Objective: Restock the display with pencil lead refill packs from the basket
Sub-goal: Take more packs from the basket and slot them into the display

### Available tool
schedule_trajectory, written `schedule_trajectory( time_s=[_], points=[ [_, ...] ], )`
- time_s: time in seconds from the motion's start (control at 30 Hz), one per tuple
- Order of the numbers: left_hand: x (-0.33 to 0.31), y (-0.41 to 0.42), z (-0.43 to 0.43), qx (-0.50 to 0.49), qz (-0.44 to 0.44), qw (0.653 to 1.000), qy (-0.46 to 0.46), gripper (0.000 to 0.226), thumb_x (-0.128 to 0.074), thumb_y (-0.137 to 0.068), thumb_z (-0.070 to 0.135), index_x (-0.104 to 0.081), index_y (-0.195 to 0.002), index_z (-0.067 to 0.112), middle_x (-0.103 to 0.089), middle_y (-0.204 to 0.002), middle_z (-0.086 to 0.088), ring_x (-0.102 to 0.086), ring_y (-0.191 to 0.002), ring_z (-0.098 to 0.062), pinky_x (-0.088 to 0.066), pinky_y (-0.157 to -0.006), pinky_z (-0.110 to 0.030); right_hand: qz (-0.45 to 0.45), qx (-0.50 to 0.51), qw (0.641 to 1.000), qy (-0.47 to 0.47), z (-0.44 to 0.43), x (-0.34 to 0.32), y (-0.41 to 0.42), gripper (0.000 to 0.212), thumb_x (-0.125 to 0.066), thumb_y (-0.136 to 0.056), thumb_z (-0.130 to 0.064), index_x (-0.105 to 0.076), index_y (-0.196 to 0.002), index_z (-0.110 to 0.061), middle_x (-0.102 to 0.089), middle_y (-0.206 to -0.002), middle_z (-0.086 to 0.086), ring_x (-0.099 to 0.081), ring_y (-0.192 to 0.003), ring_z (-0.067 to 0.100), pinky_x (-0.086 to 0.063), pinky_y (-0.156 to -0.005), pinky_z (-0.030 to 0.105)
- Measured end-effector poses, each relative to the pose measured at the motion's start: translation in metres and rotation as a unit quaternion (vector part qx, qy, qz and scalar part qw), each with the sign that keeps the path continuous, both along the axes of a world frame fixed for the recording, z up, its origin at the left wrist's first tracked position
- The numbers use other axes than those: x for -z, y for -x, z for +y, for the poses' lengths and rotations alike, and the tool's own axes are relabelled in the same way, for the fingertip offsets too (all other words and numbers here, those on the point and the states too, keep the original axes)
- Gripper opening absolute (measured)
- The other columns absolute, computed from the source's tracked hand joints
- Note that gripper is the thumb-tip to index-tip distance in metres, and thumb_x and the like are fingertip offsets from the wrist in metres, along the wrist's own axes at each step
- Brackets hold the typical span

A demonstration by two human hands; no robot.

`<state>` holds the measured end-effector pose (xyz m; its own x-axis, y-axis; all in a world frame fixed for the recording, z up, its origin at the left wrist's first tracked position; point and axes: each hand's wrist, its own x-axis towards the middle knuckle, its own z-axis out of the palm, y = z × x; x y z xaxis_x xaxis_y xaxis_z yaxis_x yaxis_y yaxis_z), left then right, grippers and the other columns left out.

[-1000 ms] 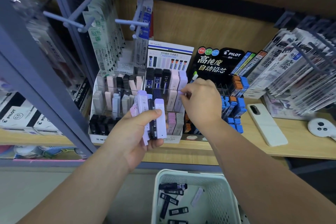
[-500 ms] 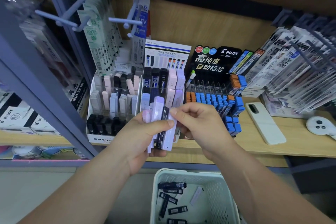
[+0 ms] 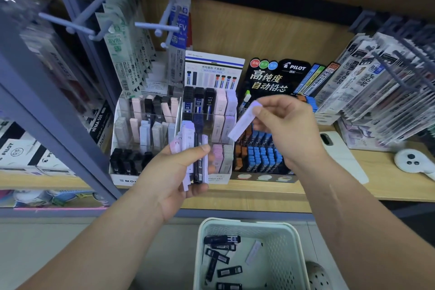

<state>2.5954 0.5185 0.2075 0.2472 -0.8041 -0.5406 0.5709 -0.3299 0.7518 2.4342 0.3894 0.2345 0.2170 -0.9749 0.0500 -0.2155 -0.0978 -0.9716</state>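
Note:
My left hand [image 3: 171,179] grips a fanned bunch of lead refill packs [image 3: 191,148], pale lilac, pink and one black, in front of the white tiered display [image 3: 122,180] on the wooden shelf. A single lilac refill pack [image 3: 244,121] is pinched in my right hand [image 3: 282,127], tilted, just right of the display's lilac column. The display holds rows of black, pink, grey and lilac packs. Below, a white basket [image 3: 292,238] holds several black packs and one lilac pack [image 3: 253,252].
A black Pilot lead display [image 3: 268,77] with blue and orange packs stands right of the white one. A white phone [image 3: 339,153] and a white round device [image 3: 412,161] lie on the shelf. Hanging refill packets [image 3: 381,82] crowd the right; metal hooks [image 3: 155,27] jut out upper left.
My right hand pulled one lilac pack out of the bunch in my left hand and lifted it up and right toward the display. The left hand stayed roughly in place.

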Motion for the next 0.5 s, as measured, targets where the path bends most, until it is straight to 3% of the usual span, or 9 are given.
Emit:
schedule_trajectory(
  time_s=[0.17,0.33,0.5],
  points=[
    [0.0,0.0,0.001,0.004,0.002,1.0,-0.001,0.021,-0.074,-0.083,0.018,-0.069,-0.103,0.021,-0.078,-0.085,-0.005,-0.074,-0.073,-0.017,-0.05,-0.046,-0.026,0.138,-0.032,0.982,0.125,-0.02,0.01,-0.006,0.01,-0.072,-0.089,-0.013,-0.072,-0.096,-0.021,-0.071,-0.083,-0.002,-0.07,-0.076,0.016,-0.061,-0.074,0.036],
    [0.0,-0.001,0.001,0.002,0.003,1.0,-0.001,0.022,-0.074,-0.083,0.019,-0.069,-0.104,0.02,-0.078,-0.087,-0.006,-0.074,-0.073,-0.017,-0.05,-0.045,-0.026,0.224,-0.064,0.949,0.211,-0.02,0.027,-0.017,0.006,-0.074,-0.088,-0.019,-0.073,-0.093,-0.022,-0.068,-0.081,-0.012,-0.062,-0.074,0.0,-0.049,-0.067,0.01],
    [-0.001,-0.002,0.001,0.002,0.008,1.0,-0.005,0.023,-0.075,-0.082,0.018,-0.07,-0.104,0.02,-0.078,-0.087,-0.006,-0.074,-0.073,-0.018,-0.05,-0.045,-0.025,0.271,-0.057,0.925,0.26,-0.024,0.039,-0.023,0.013,-0.077,-0.085,-0.019,-0.078,-0.098,-0.018,-0.062,-0.083,-0.012,-0.056,-0.067,-0.001,-0.046,-0.068,0.015]
  ],
)
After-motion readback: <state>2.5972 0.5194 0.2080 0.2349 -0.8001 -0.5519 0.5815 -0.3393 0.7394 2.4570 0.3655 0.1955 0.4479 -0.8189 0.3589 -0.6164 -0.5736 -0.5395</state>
